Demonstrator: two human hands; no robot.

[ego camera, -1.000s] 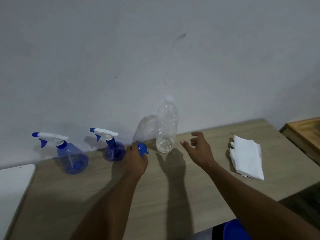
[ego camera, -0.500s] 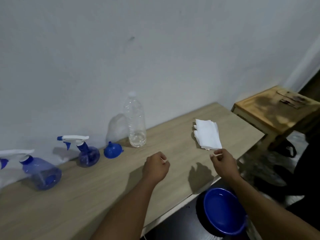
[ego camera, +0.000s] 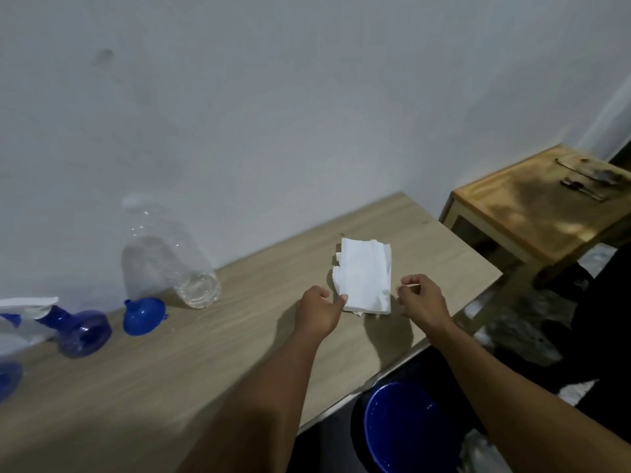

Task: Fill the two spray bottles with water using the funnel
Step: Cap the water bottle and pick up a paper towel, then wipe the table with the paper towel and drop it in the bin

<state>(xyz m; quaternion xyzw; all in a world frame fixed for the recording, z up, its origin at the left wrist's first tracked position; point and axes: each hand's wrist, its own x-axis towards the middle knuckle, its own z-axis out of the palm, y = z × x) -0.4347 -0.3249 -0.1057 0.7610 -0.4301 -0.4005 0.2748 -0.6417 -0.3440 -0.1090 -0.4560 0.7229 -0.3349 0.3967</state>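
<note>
A blue spray bottle (ego camera: 82,331) with a white trigger head stands at the table's left. A second spray bottle (ego camera: 8,377) is mostly cut off by the left edge. Between the first bottle and a clear, almost empty water bottle (ego camera: 170,261) by the wall, the blue funnel (ego camera: 143,315) lies mouth-down. My left hand (ego camera: 319,314) is curled, its thumb and fingers pinching the near left corner of a white tissue stack (ego camera: 367,274). My right hand (ego camera: 421,298) is curled shut just right of the tissues, a small gap from them.
The wooden table (ego camera: 170,377) runs along a white wall, its right end close to my right hand. A blue bucket (ego camera: 403,428) sits on the floor below the table's front edge. A low wooden side table (ego camera: 546,206) stands at the right.
My left hand let go of the funnel and both hands moved right to the tissue stack. My view swung to the right, so the spray bottles slid to the left edge.
</note>
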